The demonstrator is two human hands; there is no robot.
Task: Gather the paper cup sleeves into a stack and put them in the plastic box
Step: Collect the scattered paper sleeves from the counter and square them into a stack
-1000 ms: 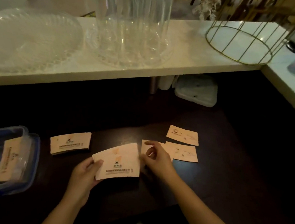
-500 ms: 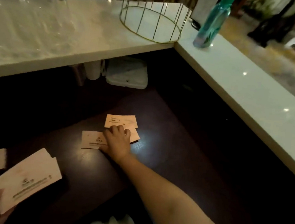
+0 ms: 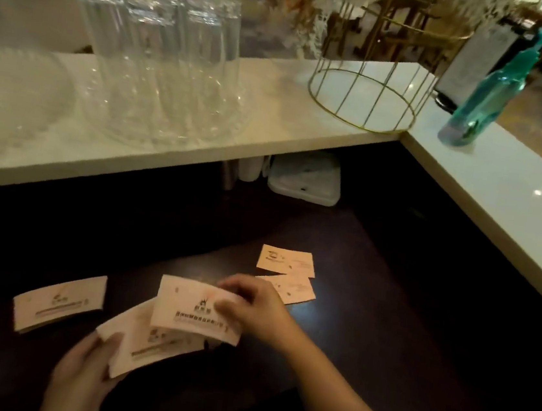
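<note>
Gathering step: the right hand (image 3: 251, 308) fingers pinch one sleeve (image 3: 190, 311) at frame centre, the left hand (image 3: 85, 370) grips the stack (image 3: 146, 340). Next it should be laid squarely onto that stack.

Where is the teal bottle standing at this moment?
In the head view, the teal bottle stands at the upper right on the white counter, just right of the gold wire basket and in front of a dark stand.
</note>
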